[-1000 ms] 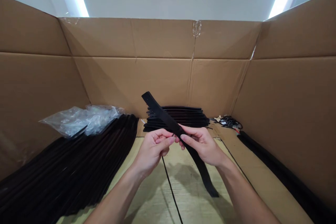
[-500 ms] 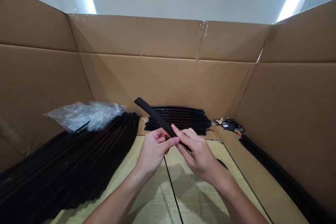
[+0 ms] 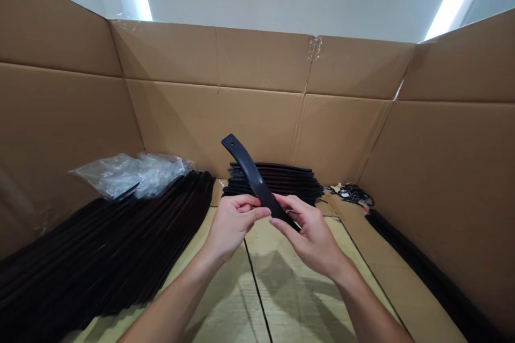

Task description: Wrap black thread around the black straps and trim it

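Note:
A slightly curved, flat black strip (image 3: 254,177) is held tilted in front of me, a small round hole near its raised far end. My right hand (image 3: 311,230) is closed on its lower part, thumb in front and fingers behind. My left hand (image 3: 235,220) is pinched, thumb and index tips at the strip's left edge near its middle. Whether something small lies between those tips is hidden. Below the left hand a thin black line, like a cord (image 3: 257,289), runs down toward me; its upper end is hidden.
Many long black strips (image 3: 104,246) lie fanned at left, with a clear plastic bag (image 3: 129,174) on top. Shorter black strips (image 3: 277,177) are stacked at the back. Tangled black cords (image 3: 354,193) and a long black bundle (image 3: 426,273) lie at right. Cardboard walls (image 3: 217,128) surround the wooden tabletop (image 3: 298,289).
The black strip has turned, its broad face now showing more and its far end higher and further right. My right hand has shifted slightly right, and the thumbs have moved apart.

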Motion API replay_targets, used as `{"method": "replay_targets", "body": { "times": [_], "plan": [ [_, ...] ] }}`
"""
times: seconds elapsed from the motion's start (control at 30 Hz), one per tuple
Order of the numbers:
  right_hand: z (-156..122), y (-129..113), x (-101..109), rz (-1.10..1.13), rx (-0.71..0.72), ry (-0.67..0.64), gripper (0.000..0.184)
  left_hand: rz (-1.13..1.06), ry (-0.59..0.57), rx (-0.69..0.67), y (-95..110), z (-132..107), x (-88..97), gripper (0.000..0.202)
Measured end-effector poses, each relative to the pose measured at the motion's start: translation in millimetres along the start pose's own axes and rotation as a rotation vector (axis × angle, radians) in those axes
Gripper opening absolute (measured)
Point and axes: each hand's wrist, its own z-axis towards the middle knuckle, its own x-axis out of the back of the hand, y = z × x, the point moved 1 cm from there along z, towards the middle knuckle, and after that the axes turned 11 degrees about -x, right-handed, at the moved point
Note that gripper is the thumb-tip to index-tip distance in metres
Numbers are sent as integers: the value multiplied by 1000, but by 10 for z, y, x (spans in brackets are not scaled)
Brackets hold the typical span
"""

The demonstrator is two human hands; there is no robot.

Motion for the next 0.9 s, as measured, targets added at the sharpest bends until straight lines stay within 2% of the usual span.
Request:
{"method": "replay_targets", "body": {
  "times": [0.13, 0.37, 0.5, 0.63, 0.7, 0.77, 0.9],
  "plan": [
    [-6, 20, -18, 72, -83, -27, 36, -23, 61, 5, -35, -16, -31, 38],
    [4, 72, -64, 208, -195, -27, 40, -25, 74, 17, -47, -77, -57, 40],
    [24, 127, -44, 230, -152, -69, 40, 11, 47, -22, -22, -93, -55, 41],
    [54, 149, -34, 502, -33, -251, 39, 14, -2, -73, -5, -58, -5, 43],
    [62, 154, -49, 595, 1, -297, 37, 13, -24, -78, 6, -43, 23, 44],
    [65, 167, -72, 625, -10, -274, 35, 23, -34, -78, 20, -39, 37, 42],
    [57, 176, -104, 520, -9, -128, 36, 61, 24, -139, 49, -51, 23, 40]
  ]
}}
